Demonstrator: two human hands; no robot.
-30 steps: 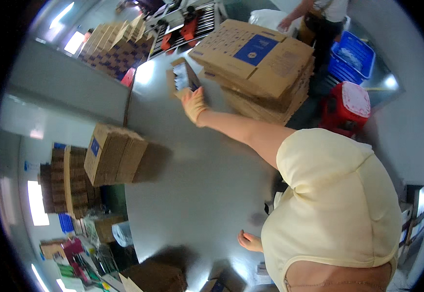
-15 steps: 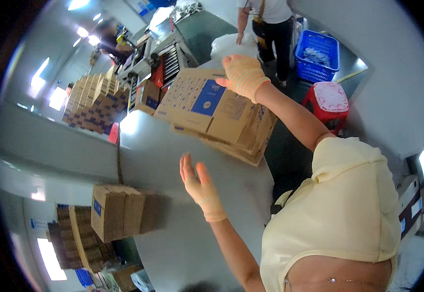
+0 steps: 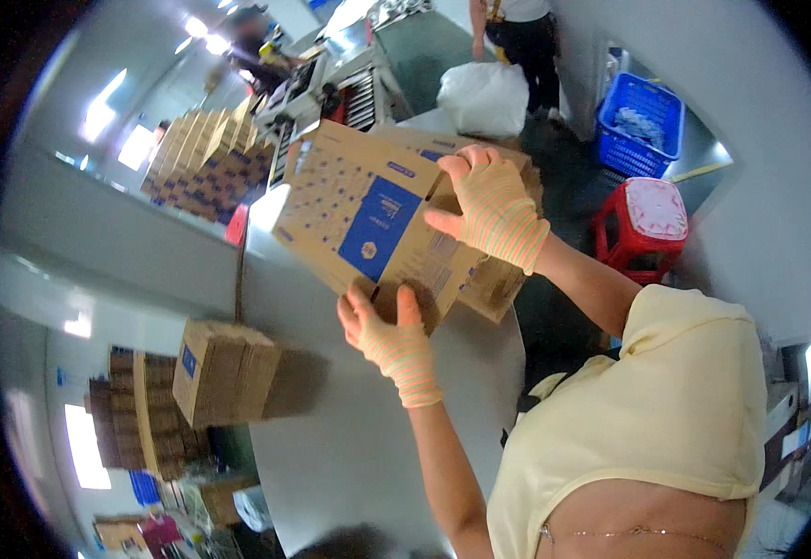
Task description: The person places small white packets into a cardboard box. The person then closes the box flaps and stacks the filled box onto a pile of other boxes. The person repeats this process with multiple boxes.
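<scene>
A flattened cardboard carton [image 3: 317,210] with a blue printed panel is tilted above the grey table, over a stack of other flattened cartons [image 3: 499,289]. My right hand [image 3: 499,207], in a striped fingerless glove, grips its right side, thumb and fingers on the board. At the carton's near edge my left hand [image 3: 389,347], gloved alike, has closed on it with the thumb on the upper face. The fingertips under the board are partly hidden.
On the grey table's [image 3: 350,475] left edge stands a formed brown box [image 3: 229,373]. Past the cartons are a white plastic bag [image 3: 485,98] and a roller conveyor [image 3: 361,98]. A red stool [image 3: 643,228] and blue basket [image 3: 640,126] are at right; a person [image 3: 522,47] stands beyond.
My left hand has moved from empty air to the carton's near edge. The top carton has come off the stack toward me and turned, my right hand moving nearer with it.
</scene>
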